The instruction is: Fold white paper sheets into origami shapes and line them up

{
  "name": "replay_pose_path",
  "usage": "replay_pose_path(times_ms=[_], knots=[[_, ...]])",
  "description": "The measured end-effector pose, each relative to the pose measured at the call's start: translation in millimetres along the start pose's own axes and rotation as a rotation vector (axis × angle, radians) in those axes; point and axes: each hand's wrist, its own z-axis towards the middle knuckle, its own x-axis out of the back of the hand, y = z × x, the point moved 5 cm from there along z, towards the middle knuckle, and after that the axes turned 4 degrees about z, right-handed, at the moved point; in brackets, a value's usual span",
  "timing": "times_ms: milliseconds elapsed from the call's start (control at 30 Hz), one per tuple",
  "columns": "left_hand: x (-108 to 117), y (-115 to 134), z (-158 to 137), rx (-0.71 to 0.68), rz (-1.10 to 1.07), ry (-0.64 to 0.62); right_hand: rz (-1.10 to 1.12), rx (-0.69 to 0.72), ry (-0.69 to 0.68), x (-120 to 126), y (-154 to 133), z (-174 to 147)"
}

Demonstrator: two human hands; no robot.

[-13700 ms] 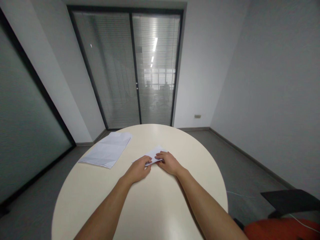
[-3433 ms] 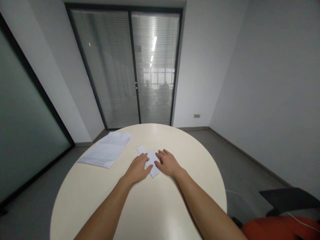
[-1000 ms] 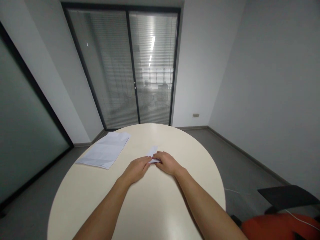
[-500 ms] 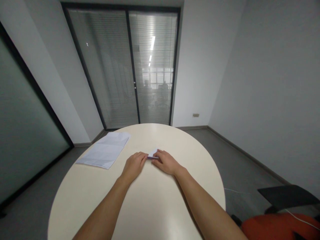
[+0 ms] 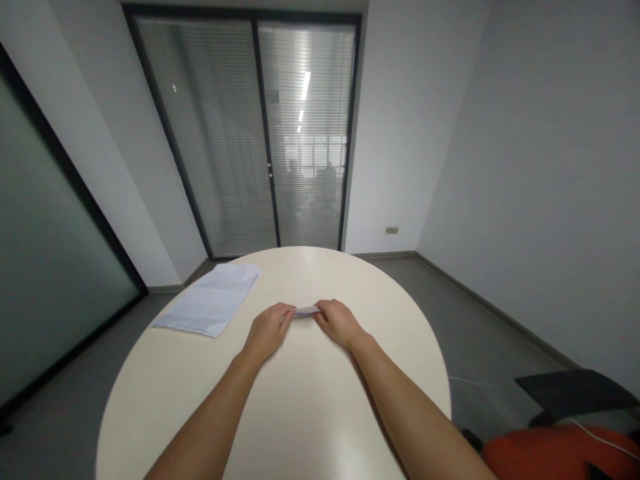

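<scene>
Glass doors: dark-framed, with blinds, they stand beyond the table in my head view.
Round table: pale, it takes up the middle of what I see.
Chair: red seat at lower right, cut off by my frame.
Loose paper: lies creased at the table's left side, apart from my hands.
Left hand: I have it pinching one end of the folded paper.
Right hand: pinching the other end.
Folded paper: a narrow white strip between both hands; I cannot tell whether it touches the tabletop.
</scene>
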Motion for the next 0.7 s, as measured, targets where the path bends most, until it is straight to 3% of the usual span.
replay_pose_path(times_ms=[233,533,700], knots=[[-2.6,-3.5,-1.1,0.020,0.067,-0.017,-0.044,-0.042,0.074,8.9,-1.0,0.7],[0.8,-14.7,-0.2,0.226,0.122,-0.035,0.018,-0.089,0.103,8.7,7.6,1.1],[-1.1,-23.3,-1.4,0.308,0.160,-0.050,0.179,-0.165,0.131,2.3,21.8,1.4]])
